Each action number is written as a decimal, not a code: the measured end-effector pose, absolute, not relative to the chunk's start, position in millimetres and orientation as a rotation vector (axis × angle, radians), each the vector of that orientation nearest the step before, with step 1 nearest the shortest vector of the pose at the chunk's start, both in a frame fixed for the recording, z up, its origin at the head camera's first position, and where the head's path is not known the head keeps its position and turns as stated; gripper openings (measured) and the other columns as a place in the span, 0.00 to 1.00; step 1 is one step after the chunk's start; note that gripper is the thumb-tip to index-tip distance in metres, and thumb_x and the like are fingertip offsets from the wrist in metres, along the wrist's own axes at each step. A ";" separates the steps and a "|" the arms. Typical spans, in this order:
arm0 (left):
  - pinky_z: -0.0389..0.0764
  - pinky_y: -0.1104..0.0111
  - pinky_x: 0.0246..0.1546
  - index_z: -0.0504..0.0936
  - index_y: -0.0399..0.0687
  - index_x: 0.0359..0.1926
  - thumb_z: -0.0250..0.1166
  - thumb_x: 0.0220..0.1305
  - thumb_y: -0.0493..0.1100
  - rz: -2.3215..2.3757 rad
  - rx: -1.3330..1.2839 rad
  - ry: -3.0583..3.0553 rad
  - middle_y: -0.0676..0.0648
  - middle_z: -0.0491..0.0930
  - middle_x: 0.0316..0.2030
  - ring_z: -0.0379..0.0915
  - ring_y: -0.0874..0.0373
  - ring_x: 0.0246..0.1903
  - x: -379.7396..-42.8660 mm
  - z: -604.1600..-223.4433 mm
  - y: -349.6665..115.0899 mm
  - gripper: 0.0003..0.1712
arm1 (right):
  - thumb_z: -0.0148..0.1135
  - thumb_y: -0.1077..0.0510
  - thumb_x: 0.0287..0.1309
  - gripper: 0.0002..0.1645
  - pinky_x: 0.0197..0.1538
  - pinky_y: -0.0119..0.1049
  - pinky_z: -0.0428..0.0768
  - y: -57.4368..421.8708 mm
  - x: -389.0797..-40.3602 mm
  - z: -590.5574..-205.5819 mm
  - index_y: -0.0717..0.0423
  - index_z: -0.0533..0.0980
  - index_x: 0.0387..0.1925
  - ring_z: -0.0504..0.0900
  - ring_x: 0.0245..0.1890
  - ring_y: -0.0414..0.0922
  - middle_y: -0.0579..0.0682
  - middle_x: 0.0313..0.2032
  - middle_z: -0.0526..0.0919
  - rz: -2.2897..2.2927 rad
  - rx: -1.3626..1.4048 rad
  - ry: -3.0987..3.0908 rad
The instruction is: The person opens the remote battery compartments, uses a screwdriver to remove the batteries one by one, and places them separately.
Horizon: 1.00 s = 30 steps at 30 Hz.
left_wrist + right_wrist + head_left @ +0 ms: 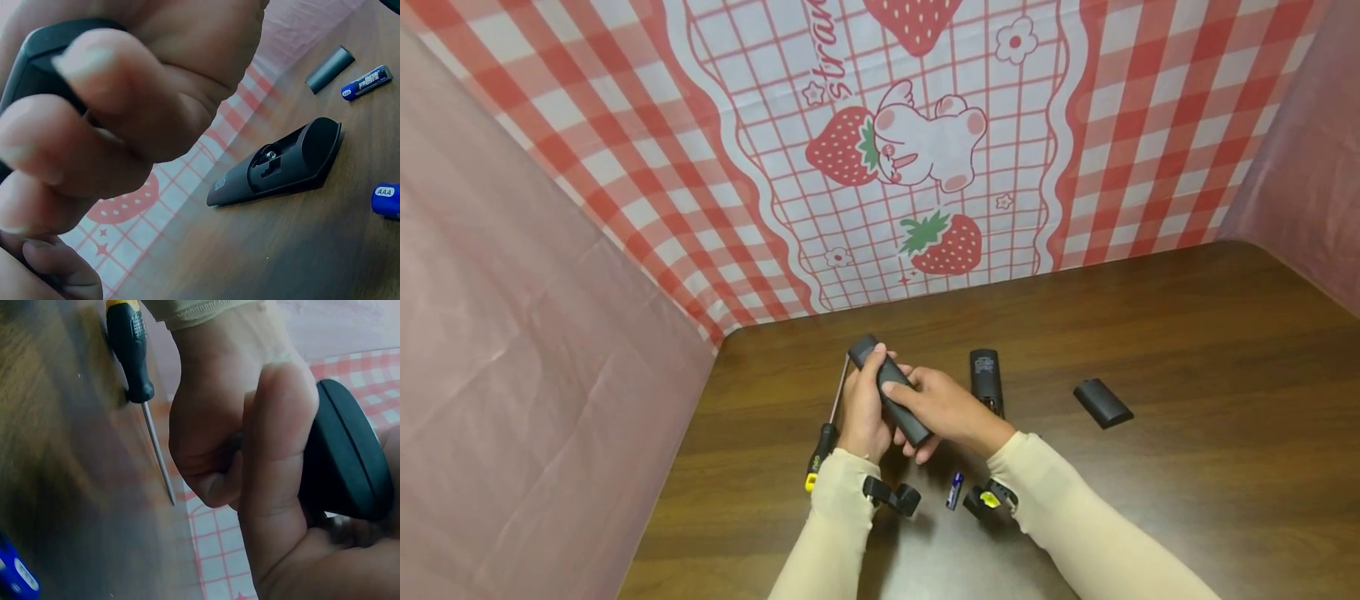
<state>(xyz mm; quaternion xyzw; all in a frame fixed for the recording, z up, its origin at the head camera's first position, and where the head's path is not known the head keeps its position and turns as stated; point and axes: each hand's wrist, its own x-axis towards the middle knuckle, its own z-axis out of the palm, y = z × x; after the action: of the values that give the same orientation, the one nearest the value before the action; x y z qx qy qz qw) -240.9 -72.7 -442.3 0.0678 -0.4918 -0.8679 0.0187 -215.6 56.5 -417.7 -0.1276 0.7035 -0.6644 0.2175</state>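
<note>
A dark remote control (892,392) is held in both hands above the table, slanting with its far end to the left. My left hand (861,410) grips it from the left, thumb along its upper face. From the right, my right hand (951,406) grips the same remote, its thumb pressing on top and fingers curled underneath. In the right wrist view the end of the remote (347,450) shows behind a finger. A second remote (275,165) lies on the table beyond the right hand, its battery compartment uncovered and a metal contact showing inside.
Left of the hands lies a screwdriver (824,450) with a black and yellow handle. A blue AAA battery (954,491) lies between the forearms; another battery (366,82) shows in the left wrist view. A dark battery cover (1102,402) rests on the wooden table (1210,350) at right.
</note>
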 end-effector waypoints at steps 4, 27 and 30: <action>0.80 0.66 0.39 0.79 0.36 0.44 0.62 0.70 0.49 -2.664 0.226 -1.545 0.44 0.83 0.27 0.81 0.54 0.32 -241.2 -440.7 -72.5 0.18 | 0.54 0.45 0.73 0.27 0.19 0.45 0.81 54.5 -216.5 -419.5 0.66 0.65 0.50 0.81 0.15 0.47 0.63 0.24 0.82 -1.874 -0.341 1.888; 0.78 0.66 0.44 0.77 0.34 0.45 0.60 0.72 0.51 -2.670 0.264 -1.542 0.45 0.83 0.28 0.81 0.54 0.34 -243.1 -444.8 -74.2 0.20 | 0.47 0.55 0.77 0.16 0.17 0.36 0.77 53.4 -212.0 -421.1 0.67 0.62 0.51 0.78 0.15 0.45 0.60 0.25 0.80 -1.863 -0.433 1.929; 0.78 0.66 0.44 0.77 0.36 0.44 0.60 0.73 0.51 -2.671 0.259 -1.538 0.45 0.83 0.29 0.80 0.54 0.35 -243.9 -445.4 -74.1 0.19 | 0.47 0.56 0.77 0.16 0.17 0.36 0.76 53.6 -212.5 -422.1 0.66 0.61 0.53 0.78 0.15 0.44 0.59 0.25 0.79 -1.872 -0.420 1.904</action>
<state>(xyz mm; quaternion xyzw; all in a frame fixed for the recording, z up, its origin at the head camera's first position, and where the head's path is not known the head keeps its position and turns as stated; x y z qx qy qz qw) -243.9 -74.1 -445.4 0.0837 -0.4972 -0.8633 0.0241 -212.5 53.6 -422.1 -0.1515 0.6876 -0.6760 0.2173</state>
